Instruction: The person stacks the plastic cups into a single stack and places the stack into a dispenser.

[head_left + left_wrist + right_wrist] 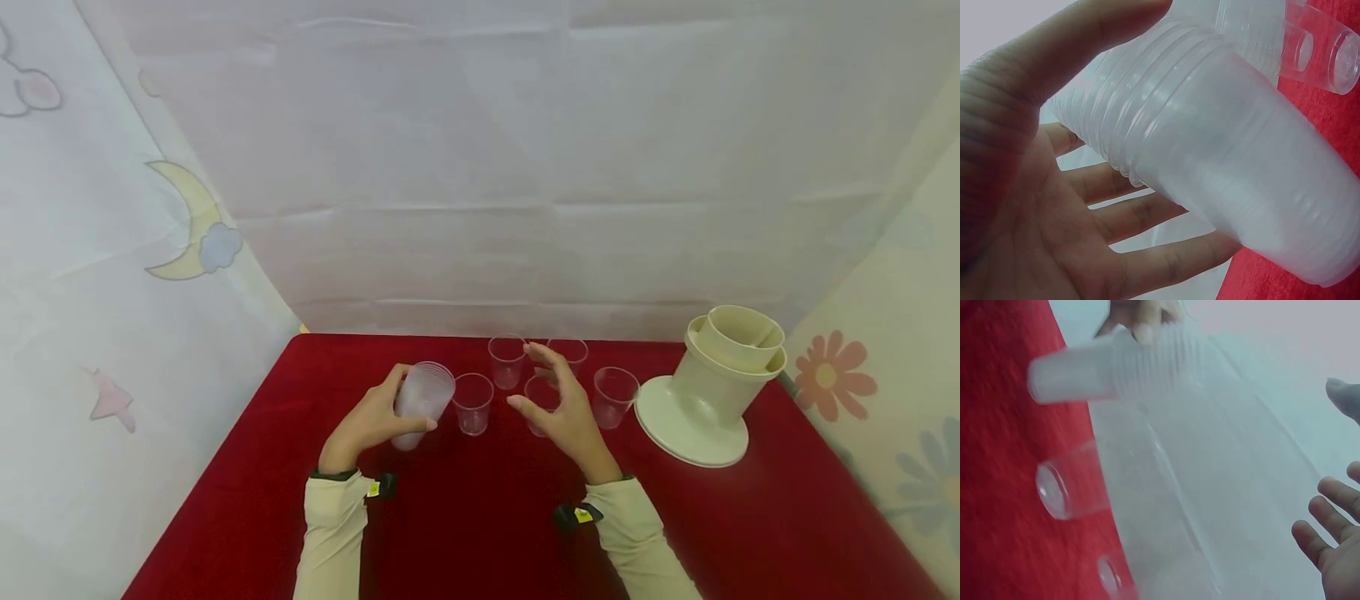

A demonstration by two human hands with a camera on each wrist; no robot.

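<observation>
My left hand [366, 427] grips a tilted stack of nested clear plastic cups [422, 408] toward the left of the table. In the left wrist view, the thumb crosses the ribbed rims of the cup stack [1235, 144], with the fingers behind it. Just right of the stack, a single clear cup [472, 406] stands upright. My right hand [572, 421] holds nothing; its thumb and fingers are spread apart. It partly covers another upright cup [538, 393]. In the right wrist view, the right hand's fingers [1329, 519] show at the right edge, away from the stack.
More upright clear cups stand around the right hand: one at the back [507, 367], one behind the fingers [572, 350] and one to the right [613, 400]. A cream plastic piece with a round base [708, 400] stands at the right of the red-covered table [480, 517]. Printed cloth walls enclose it.
</observation>
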